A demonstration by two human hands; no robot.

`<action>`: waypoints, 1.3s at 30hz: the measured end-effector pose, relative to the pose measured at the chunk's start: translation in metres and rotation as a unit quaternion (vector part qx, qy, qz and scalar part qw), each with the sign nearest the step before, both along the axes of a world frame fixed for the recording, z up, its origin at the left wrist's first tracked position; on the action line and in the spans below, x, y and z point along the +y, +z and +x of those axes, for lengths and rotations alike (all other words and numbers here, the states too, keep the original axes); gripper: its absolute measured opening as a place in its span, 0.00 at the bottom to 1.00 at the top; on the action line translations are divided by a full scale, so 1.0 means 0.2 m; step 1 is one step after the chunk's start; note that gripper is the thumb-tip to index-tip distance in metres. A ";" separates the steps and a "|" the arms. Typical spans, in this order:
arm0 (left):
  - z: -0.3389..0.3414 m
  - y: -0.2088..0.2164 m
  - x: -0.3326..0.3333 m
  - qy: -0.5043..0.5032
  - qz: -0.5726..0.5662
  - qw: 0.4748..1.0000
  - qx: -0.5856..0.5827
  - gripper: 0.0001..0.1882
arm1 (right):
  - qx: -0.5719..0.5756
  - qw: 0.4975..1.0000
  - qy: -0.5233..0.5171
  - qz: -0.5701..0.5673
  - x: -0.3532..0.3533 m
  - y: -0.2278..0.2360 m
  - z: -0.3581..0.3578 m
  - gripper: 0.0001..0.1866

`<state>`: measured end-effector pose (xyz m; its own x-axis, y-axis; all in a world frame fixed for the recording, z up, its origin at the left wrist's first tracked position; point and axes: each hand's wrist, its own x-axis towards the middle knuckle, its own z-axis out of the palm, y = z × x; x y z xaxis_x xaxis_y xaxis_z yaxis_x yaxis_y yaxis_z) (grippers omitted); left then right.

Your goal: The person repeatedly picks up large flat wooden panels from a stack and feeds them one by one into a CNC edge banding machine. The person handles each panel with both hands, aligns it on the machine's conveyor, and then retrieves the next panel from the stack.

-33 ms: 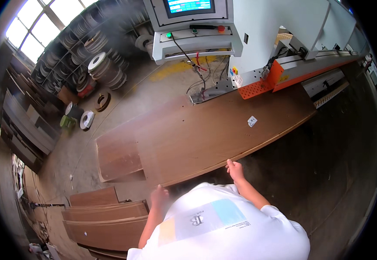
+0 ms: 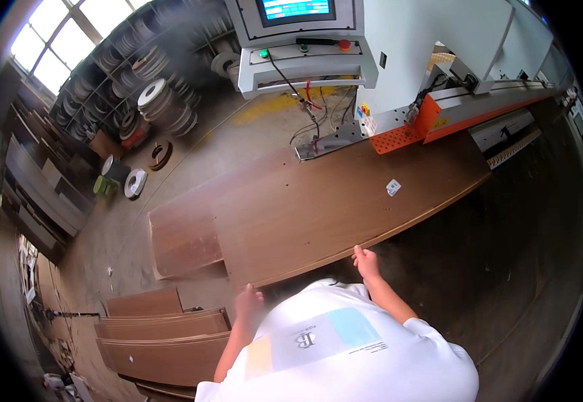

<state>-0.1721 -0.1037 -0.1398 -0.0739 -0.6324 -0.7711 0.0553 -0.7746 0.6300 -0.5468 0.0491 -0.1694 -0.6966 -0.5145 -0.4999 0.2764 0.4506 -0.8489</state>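
Note:
A long brown wooden panel (image 2: 318, 214) lies in front of me, a small white label (image 2: 393, 187) on its upper face. Its far right end runs up to the machine's orange perforated guard (image 2: 398, 139). My right hand (image 2: 366, 263) is closed on the panel's near long edge, thumb on top. At the near left corner my left hand (image 2: 248, 301) holds the same panel, its fingers curled and partly hazy. Beyond the panel's left end, a second brown board (image 2: 184, 241) sits lower down.
Several brown boards (image 2: 164, 352) are stacked at my lower left. The machine's control console (image 2: 305, 63) stands ahead, a cable hanging from it. Edge-banding rolls (image 2: 160, 100) fill racks at the far left; a green container (image 2: 105, 187) and loose rolls sit on the floor.

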 end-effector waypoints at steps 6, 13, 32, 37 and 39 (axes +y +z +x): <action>-0.13 -0.04 0.06 -0.088 0.018 0.996 0.017 0.18 | 0.007 0.999 -0.048 -0.003 0.07 -0.07 -0.21 0.24; -0.43 0.02 0.12 -0.162 0.022 0.986 0.014 0.19 | 0.010 0.991 -0.129 -0.036 0.18 -0.07 -0.45 0.24; 1.00 -0.79 0.73 -0.060 0.032 0.979 -0.192 0.13 | -0.032 0.997 0.058 -0.034 0.08 -0.32 0.22 0.27; 1.33 -0.78 0.99 0.119 0.046 0.983 -0.135 0.15 | 0.135 0.877 0.460 -0.023 0.06 -0.54 0.55 0.25; 1.44 -0.82 1.10 0.202 0.057 0.973 -0.099 0.15 | 0.140 0.839 0.525 0.017 -0.01 -0.55 0.65 0.25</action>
